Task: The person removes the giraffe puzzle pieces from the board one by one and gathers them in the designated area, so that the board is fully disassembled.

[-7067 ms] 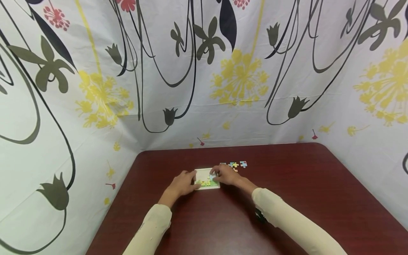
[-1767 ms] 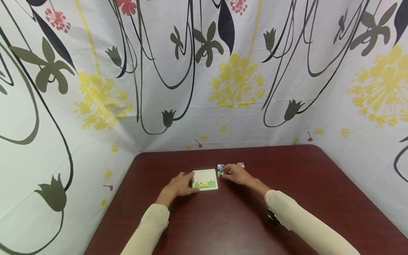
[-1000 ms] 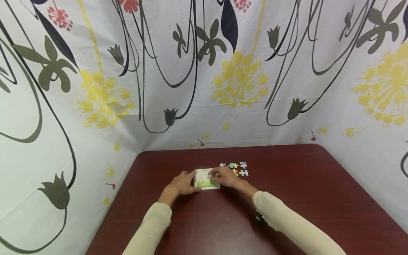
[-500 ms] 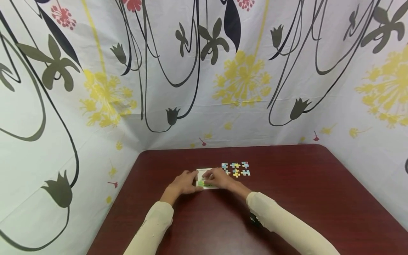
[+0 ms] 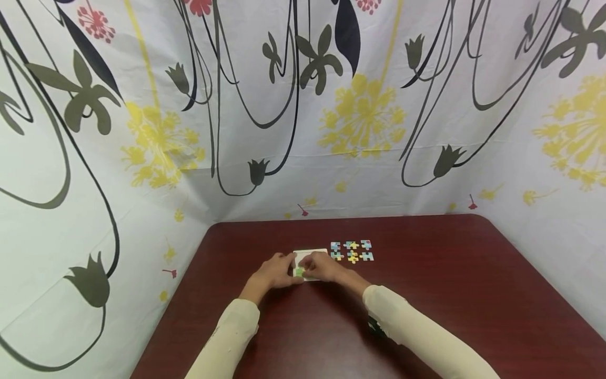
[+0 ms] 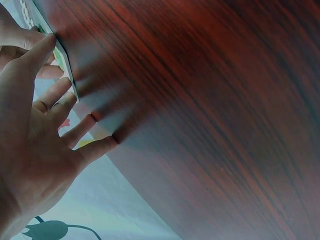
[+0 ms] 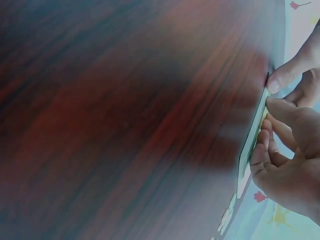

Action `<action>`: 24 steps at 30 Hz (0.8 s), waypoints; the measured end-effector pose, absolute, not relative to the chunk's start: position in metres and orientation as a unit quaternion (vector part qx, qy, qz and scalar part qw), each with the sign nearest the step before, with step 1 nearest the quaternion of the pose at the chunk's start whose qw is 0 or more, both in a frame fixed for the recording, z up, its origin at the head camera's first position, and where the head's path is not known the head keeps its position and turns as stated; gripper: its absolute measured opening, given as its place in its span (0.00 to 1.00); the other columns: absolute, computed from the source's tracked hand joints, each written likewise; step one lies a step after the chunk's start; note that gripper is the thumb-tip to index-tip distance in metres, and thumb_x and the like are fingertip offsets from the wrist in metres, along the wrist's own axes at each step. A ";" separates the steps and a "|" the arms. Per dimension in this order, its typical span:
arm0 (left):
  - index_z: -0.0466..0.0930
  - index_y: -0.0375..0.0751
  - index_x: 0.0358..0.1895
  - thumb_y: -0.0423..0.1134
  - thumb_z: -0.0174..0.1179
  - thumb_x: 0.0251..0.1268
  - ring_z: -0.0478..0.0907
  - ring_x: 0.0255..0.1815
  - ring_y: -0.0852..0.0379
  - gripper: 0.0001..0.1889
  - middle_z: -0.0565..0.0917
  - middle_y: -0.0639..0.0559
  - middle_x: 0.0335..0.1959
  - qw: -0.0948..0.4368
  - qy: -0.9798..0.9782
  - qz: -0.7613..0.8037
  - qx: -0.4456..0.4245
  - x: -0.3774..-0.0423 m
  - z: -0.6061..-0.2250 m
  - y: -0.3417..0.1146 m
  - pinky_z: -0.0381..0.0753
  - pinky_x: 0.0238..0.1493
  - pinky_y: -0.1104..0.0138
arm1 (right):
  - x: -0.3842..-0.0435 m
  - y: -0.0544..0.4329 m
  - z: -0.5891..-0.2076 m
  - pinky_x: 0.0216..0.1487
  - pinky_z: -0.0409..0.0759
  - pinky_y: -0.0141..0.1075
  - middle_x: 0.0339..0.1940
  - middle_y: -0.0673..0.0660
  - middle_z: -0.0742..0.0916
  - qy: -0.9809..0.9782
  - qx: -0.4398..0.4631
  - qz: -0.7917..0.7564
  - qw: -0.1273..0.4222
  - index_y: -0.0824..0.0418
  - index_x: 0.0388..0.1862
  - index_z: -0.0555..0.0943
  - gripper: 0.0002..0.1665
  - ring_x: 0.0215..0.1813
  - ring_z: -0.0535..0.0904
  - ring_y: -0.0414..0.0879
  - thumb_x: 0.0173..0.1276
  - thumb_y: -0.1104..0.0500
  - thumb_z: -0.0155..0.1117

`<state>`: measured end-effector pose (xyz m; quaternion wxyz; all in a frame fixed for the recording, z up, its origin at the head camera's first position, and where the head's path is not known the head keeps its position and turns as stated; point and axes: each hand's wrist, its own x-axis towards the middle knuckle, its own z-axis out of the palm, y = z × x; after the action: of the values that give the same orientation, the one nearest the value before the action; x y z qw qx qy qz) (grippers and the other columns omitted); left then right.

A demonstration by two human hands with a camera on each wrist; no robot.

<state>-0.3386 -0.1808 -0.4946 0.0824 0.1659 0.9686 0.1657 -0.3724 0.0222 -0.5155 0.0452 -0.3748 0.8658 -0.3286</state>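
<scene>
A white-framed puzzle tray (image 5: 310,250) lies on the table, its lower left showing a green picture part (image 5: 299,272). At the tray's left side my left hand (image 5: 274,271) rests with thumb and index finger at the edge; in the left wrist view its other fingers are spread, their tips down at the table. My right hand (image 5: 325,267) is over the tray, thumb and fingers brought together at a puzzle piece mostly hidden by them. In the right wrist view, the right hand (image 7: 295,150) is low against the tray's rim (image 7: 250,135), close to the left thumb.
Several loose jigsaw pieces (image 5: 352,245), blue and yellow, lie in two rows right of the tray. The dark red table (image 5: 426,295) has rounded far corners and meets a flower-printed cloth (image 5: 284,131) behind and at the sides.
My right hand went from the loose pieces to the tray, then leftward over it. The loose pieces it covered are now in view. My left hand stays at the tray's left edge.
</scene>
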 end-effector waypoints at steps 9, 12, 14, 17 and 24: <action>0.75 0.54 0.53 0.61 0.69 0.65 0.73 0.45 0.49 0.23 0.75 0.48 0.51 0.083 0.968 0.169 0.167 -0.337 -0.494 -0.180 0.75 0.43 0.52 | -0.368 0.023 -0.516 0.47 0.84 0.40 0.43 0.62 0.89 0.865 -0.368 -0.340 0.038 0.66 0.52 0.82 0.15 0.46 0.87 0.53 0.67 0.68 0.73; 0.75 0.54 0.53 0.60 0.69 0.65 0.73 0.45 0.49 0.23 0.75 0.47 0.51 0.083 0.967 0.171 0.167 -0.337 -0.494 -0.180 0.75 0.43 0.51 | -0.366 0.023 -0.517 0.47 0.84 0.40 0.43 0.60 0.89 0.864 -0.366 -0.345 0.020 0.64 0.51 0.83 0.16 0.47 0.87 0.53 0.66 0.68 0.73; 0.75 0.54 0.53 0.60 0.70 0.64 0.73 0.44 0.49 0.23 0.75 0.48 0.51 0.083 0.967 0.172 0.167 -0.337 -0.495 -0.180 0.75 0.42 0.51 | -0.365 0.023 -0.517 0.46 0.84 0.39 0.42 0.60 0.90 0.861 -0.369 -0.350 0.002 0.64 0.50 0.83 0.15 0.46 0.87 0.52 0.65 0.70 0.73; 0.74 0.54 0.52 0.60 0.70 0.64 0.72 0.44 0.50 0.23 0.75 0.49 0.49 0.082 0.968 0.170 0.166 -0.338 -0.496 -0.181 0.75 0.42 0.52 | -0.364 0.023 -0.517 0.43 0.84 0.37 0.40 0.59 0.90 0.855 -0.376 -0.356 -0.021 0.64 0.48 0.84 0.13 0.43 0.88 0.51 0.65 0.72 0.71; 0.74 0.55 0.53 0.61 0.69 0.65 0.72 0.44 0.51 0.22 0.75 0.51 0.48 0.085 0.969 0.164 0.167 -0.339 -0.496 -0.179 0.76 0.43 0.51 | -0.362 0.027 -0.514 0.39 0.83 0.33 0.39 0.59 0.91 0.853 -0.368 -0.368 -0.032 0.63 0.49 0.84 0.12 0.42 0.90 0.49 0.68 0.70 0.71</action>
<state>-0.3389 -0.1791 -0.4956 0.0846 0.1667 0.9686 0.1637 -0.3622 0.0268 -0.5137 -0.0318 -0.3683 0.8533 -0.3676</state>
